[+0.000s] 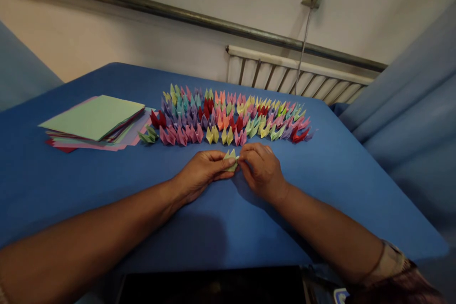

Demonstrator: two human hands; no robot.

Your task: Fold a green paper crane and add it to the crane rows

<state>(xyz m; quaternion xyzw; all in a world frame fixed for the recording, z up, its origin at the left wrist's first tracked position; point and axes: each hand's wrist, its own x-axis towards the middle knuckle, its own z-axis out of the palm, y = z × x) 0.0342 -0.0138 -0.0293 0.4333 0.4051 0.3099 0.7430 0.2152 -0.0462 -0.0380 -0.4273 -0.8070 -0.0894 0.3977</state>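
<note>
left hand (203, 171): resting on the surface (71, 171), fingers (223, 164) clamped on the left end of the folded piece, pinning it steady.
right hand (261, 166): fingers closed on the right end of the same piece, pinching from the other side; reads as pressing a crease.
folded piece (231, 159): small pale-green paper unit, held between both hands just off the blue surface, near edge of the rows.
finished units (231, 114): many coloured folded pieces in tight rows just beyond the hands, stood on edge and packed close, likely to save space.
paper stack (94, 121): flat coloured sheets, far left, well apart from the hands, green sheet on top.
radiator (295, 76): behind the surface, against the wall.
</note>
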